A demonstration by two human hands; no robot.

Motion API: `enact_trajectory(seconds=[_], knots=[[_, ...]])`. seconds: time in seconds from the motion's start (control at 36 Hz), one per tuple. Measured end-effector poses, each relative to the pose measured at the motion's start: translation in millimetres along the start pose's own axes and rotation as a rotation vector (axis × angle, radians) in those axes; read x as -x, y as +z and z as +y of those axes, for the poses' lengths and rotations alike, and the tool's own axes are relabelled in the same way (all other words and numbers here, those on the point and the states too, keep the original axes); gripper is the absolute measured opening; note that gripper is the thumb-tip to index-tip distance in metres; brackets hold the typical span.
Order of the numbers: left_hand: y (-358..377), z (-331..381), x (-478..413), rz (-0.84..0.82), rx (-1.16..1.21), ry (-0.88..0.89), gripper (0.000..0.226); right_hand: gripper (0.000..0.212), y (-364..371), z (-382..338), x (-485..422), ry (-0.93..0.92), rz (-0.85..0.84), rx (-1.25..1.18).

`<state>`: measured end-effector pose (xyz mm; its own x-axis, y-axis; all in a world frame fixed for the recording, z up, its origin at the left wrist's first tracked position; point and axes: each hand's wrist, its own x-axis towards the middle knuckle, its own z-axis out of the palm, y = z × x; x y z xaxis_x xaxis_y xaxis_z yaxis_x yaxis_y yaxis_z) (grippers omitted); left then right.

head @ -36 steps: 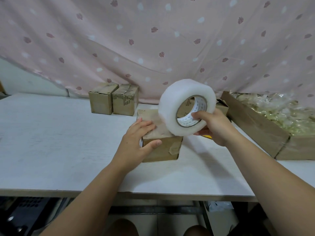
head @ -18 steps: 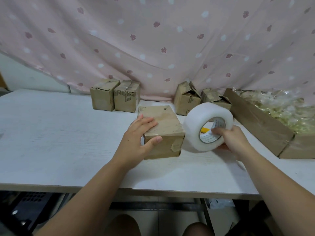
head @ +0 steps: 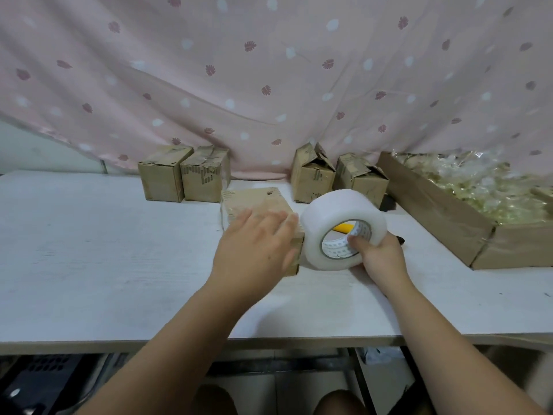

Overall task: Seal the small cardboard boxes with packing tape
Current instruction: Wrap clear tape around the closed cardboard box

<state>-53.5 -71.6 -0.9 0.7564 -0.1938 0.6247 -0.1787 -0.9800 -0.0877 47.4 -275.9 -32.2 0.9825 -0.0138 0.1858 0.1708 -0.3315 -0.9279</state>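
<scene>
Pink leaf-print curtain (head: pixel 269 70) hangs behind a white table (head: pixel 89 250) in the head view. Near the middle sits a small cardboard box (head: pixel 254 202), with the left hand (head: pixel 254 253) flat on its top, fingers (head: pixel 269 220) straight and close together (slightly blurred). The right hand (head: pixel 380 256) grips the tape roll (head: pixel 335 217), its fingers (head: pixel 357 242) hooked into the core. The roll stands on edge on the table, touching the box's right side. Something yellow (head: pixel 341 228) shows through the core. Two closed boxes (head: pixel 163 178) stand back left, two with raised flaps (head: pixel 311 178) back right, beside a large open carton (head: pixel 443 211).
</scene>
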Motion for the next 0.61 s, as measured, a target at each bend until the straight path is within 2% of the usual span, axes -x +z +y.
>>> enact_trajectory(seconds=[0.06,0.14,0.42,0.61], knots=[[-1.7,10.2,-10.4,-0.159,-0.058,-0.045,0.056,0.01,-0.9,0.8,0.4,-0.013,0.001,0.014],[7.2,14.1,-13.0,-0.253,-0.066,-0.105,0.065,0.012,-1.1,1.8,0.8,-0.017,0.009,0.016],[4.6,9.5,-10.6,-0.207,-0.06,-0.085,0.062,0.01,-1.6,2.8,0.4,-0.01,-0.015,0.034],[-0.3,8.6,-10.9,-0.18,0.028,-0.106,0.055,0.007,-2.5,3.3,2.0,-0.026,-0.012,0.018]])
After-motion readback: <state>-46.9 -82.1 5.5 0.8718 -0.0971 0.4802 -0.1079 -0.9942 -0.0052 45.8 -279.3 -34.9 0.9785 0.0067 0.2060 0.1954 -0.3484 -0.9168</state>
